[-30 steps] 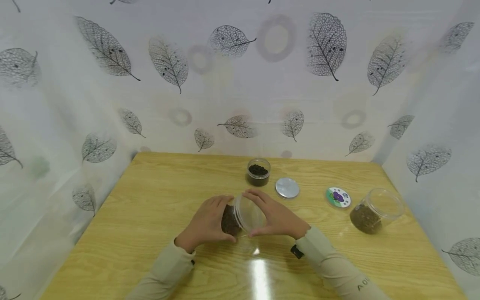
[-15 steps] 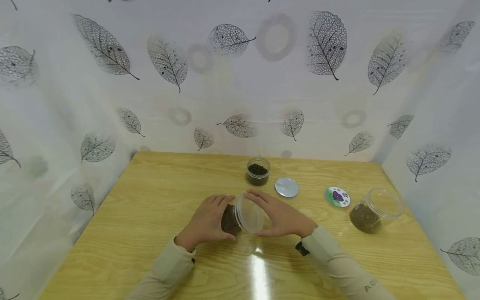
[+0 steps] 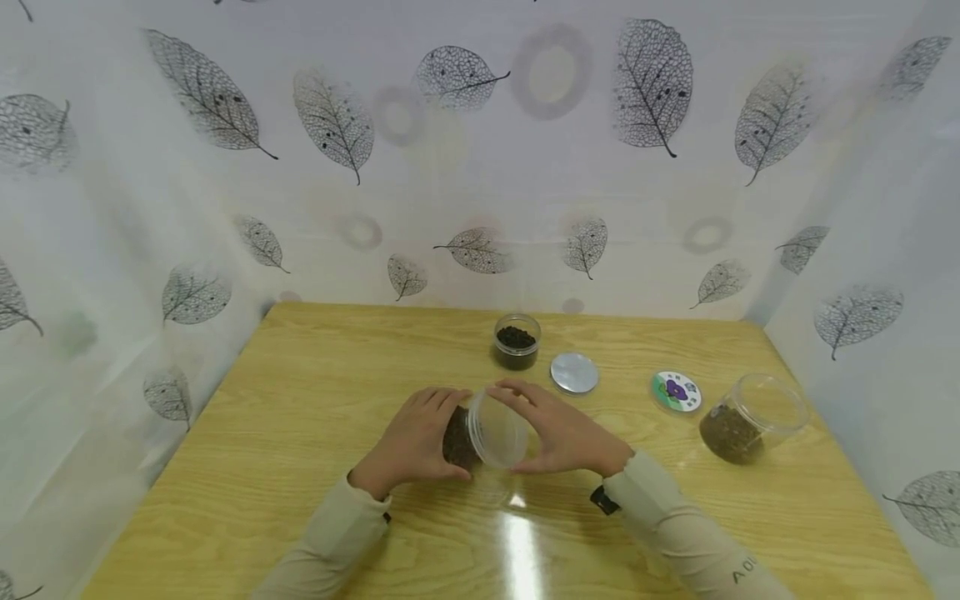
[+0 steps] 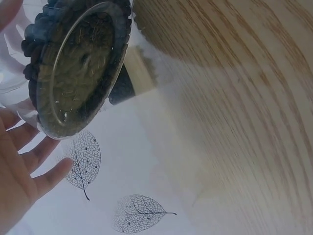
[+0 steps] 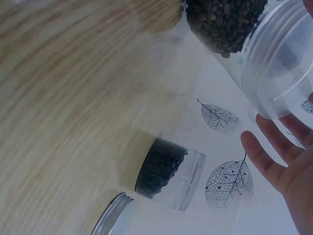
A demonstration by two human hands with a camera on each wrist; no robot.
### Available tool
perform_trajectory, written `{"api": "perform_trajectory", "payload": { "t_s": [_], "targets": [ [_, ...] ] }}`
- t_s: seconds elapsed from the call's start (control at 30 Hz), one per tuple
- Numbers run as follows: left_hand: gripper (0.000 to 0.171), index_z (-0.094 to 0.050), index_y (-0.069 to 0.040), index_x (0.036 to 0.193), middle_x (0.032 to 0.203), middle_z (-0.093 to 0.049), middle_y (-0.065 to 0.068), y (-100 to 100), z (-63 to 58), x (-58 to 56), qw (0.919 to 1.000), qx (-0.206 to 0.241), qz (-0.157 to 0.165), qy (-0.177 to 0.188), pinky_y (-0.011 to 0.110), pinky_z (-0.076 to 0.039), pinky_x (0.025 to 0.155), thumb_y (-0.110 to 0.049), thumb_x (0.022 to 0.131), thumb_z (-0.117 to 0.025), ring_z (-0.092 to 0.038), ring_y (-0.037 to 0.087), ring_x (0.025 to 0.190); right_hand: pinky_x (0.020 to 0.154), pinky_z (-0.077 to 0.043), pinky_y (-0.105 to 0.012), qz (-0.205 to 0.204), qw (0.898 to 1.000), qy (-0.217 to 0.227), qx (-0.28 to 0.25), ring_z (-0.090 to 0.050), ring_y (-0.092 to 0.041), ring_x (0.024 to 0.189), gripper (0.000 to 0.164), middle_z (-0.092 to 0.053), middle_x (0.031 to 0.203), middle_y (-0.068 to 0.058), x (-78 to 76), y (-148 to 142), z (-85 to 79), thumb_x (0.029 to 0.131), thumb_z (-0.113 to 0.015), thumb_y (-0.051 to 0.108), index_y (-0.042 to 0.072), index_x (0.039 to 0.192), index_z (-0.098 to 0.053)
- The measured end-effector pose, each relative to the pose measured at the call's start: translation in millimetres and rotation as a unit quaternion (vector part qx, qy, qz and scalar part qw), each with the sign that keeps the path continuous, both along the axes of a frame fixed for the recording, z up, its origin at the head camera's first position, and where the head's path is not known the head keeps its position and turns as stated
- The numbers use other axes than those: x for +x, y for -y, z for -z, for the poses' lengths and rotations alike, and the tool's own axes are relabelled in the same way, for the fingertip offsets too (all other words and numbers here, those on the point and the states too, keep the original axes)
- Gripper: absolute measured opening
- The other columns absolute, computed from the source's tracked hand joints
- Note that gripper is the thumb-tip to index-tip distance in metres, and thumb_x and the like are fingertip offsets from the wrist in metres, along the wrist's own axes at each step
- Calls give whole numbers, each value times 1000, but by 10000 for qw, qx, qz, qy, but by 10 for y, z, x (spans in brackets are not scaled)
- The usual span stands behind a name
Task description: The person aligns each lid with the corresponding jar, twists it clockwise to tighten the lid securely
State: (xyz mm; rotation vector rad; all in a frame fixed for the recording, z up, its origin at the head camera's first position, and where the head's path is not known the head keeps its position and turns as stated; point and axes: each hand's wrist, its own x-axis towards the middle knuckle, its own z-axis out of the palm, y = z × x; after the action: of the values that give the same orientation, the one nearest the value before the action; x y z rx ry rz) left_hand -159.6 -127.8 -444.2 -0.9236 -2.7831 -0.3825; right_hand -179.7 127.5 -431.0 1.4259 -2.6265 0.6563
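Near the table's middle, a clear jar [image 3: 461, 440] of dark seeds lies tilted, its base to the left and its mouth end to the right. My left hand [image 3: 414, 440] grips the seed-filled part, thumb on the near side, fingers over the far side. The fingers of my right hand [image 3: 564, 429] arch around the milky, see-through mouth end [image 3: 501, 429], with thumb and fingertips at its rim. Whether that end is a lid or the open mouth, I cannot tell. In the right wrist view the jar's seeds [image 5: 222, 19] have slid against one wall.
Behind stands a small open jar [image 3: 516, 354] of black grains, with a silver disc lid [image 3: 574, 373] beside it. To the right are a round lid with a purple picture [image 3: 676, 392] and a large open clear jar [image 3: 735, 432] of brown bits. Leaf-print cloth [image 3: 480, 167] surrounds the table.
My right hand has shifted slightly right, its thumb sliding along the rim, so more of the mouth end shows. The left hand and its grip on the jar look the same.
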Motion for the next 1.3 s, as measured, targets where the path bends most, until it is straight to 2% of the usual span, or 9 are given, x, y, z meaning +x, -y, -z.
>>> {"api": "perform_trajectory", "payload": {
  "t_s": [0.23,0.43,0.67,0.8,0.93,1.03,1.17,1.3],
  "targets": [
    [108,-43,-10,136,126,-57,7,14,-17,7,10000,52,24,40,45,-38,105,-59,49,-85,-51,25,118,97,-47,-42,222,9997,81,-73,-45,-24,125,105,-38,142,-8,15,20,43,65,-82,45,20,149,-24],
    [108,-45,-9,134,125,-58,7,30,-33,7,9999,-48,20,-94,44,-38,104,-59,48,-85,-52,25,116,93,-49,-41,435,9988,-21,-206,-48,-22,120,106,-43,137,-7,36,78,68,61,-84,48,20,148,-28],
    [107,-46,-8,132,124,-58,6,47,-45,20,9998,-158,-9,-147,43,-39,103,-57,46,-87,-53,26,115,90,-51,-41,955,9941,451,-261,-49,-25,118,107,-42,135,-9,146,178,66,63,-81,51,23,149,-24],
    [106,-46,-7,132,124,-59,6,53,-50,20,9998,-158,-8,-145,43,-39,103,-56,46,-87,-53,25,115,85,-52,-40,1079,9932,375,-224,-52,-25,113,108,-43,133,-11,188,215,59,64,-79,54,21,149,-23],
    [107,-46,-8,132,124,-58,5,58,-41,12,9997,-148,3,-177,43,-39,103,-56,46,-87,-52,25,115,87,-52,-40,1077,9935,333,-129,-53,-26,113,111,-43,134,-12,182,210,55,62,-80,55,18,149,-22],
    [108,-46,-9,133,124,-58,5,59,-30,7,9997,-133,36,-196,43,-39,103,-56,46,-87,-52,24,115,93,-49,-44,976,9947,326,11,-51,-30,118,116,-41,139,-14,147,173,36,59,-81,56,18,150,-21],
    [108,-45,-10,133,125,-57,4,61,-20,4,9997,-123,65,-189,43,-39,103,-56,45,-87,-52,24,115,103,-41,-47,569,9983,120,22,-43,-30,128,119,-38,145,-13,69,101,10,56,-84,54,16,150,-21],
    [110,-46,-10,133,123,-57,5,68,-21,7,9993,-115,94,-331,43,-38,103,-59,43,-87,-51,25,115,106,-38,-47,294,9995,-99,116,-40,-28,132,121,-36,147,-9,7,55,18,55,-85,52,12,149,-21]
  ]
}}
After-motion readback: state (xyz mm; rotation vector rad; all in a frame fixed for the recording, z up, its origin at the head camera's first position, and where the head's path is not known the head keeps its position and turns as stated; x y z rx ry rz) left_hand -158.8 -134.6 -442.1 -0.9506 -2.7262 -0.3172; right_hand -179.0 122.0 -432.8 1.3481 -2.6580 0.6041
